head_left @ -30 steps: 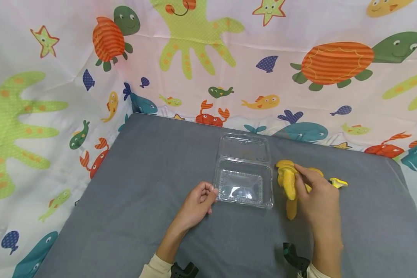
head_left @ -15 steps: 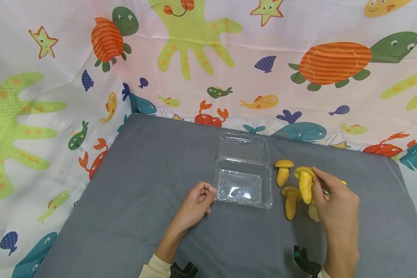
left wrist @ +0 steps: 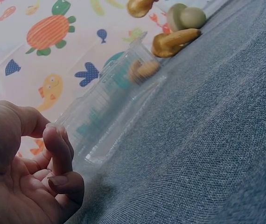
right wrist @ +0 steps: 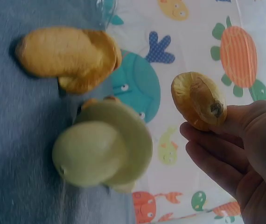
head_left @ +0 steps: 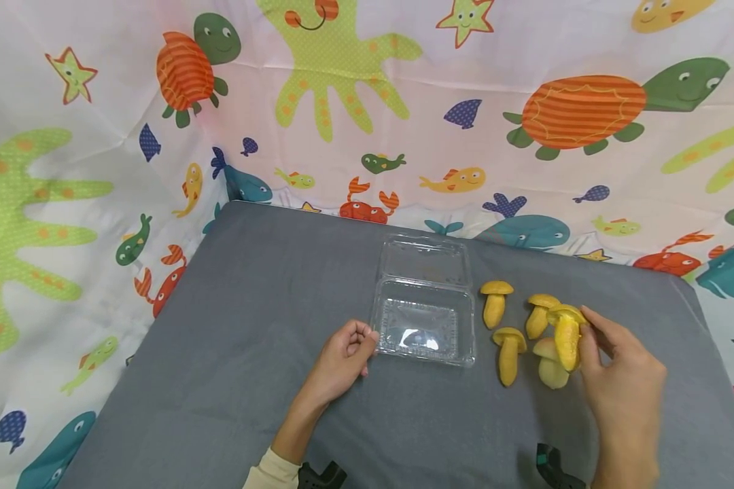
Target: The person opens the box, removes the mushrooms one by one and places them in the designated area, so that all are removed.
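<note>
My right hand pinches a yellow mushroom by its cap between thumb and fingers, above the grey cloth. In the right wrist view the stem end of this mushroom faces the camera. Thumb and finger of my left hand pinch the near left corner of a clear plastic clamshell box. The box lies with its lid folded back, and no mushroom shows inside. Near the right hand lie a pale green mushroom, partly overlapped by the held one, and a yellow mushroom.
Two more yellow mushrooms, one behind and one in front, lie right of the box. Grey cloth covers the table. A white curtain printed with sea animals hangs behind and at the left.
My right hand has carried the yellow mushroom from near the box to the right, uncovering the mushrooms on the table. My left hand has stayed at the box corner.
</note>
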A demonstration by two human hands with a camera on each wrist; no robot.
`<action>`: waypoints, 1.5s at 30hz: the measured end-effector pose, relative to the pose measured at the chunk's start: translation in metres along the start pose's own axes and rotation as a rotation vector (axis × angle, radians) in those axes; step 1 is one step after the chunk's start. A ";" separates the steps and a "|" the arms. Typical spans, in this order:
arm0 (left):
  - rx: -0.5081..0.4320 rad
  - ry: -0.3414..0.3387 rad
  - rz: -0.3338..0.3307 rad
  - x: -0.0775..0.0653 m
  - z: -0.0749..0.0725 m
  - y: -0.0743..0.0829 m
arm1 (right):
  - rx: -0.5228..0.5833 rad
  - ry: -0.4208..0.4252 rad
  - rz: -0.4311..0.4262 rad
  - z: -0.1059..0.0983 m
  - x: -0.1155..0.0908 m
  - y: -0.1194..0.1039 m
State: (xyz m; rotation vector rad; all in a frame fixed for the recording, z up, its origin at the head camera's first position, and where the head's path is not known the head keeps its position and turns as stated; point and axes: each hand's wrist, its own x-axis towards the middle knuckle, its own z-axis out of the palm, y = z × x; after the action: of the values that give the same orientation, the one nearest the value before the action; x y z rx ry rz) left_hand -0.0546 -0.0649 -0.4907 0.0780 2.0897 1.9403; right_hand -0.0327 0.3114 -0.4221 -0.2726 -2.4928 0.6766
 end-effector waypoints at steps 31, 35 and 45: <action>-0.012 -0.005 -0.004 0.002 0.000 -0.003 | -0.233 -0.126 0.343 -0.021 -0.014 0.043; -0.015 -0.007 -0.004 0.002 0.000 -0.004 | -0.250 -0.161 0.356 -0.017 -0.015 0.048; -0.016 -0.008 0.000 0.002 0.000 -0.003 | -0.244 -0.184 0.313 -0.008 -0.017 0.062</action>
State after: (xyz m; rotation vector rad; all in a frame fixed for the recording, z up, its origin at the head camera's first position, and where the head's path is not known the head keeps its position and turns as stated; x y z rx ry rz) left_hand -0.0556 -0.0649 -0.4943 0.0823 2.0689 1.9532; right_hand -0.0113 0.3619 -0.4556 -0.7330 -2.7405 0.5351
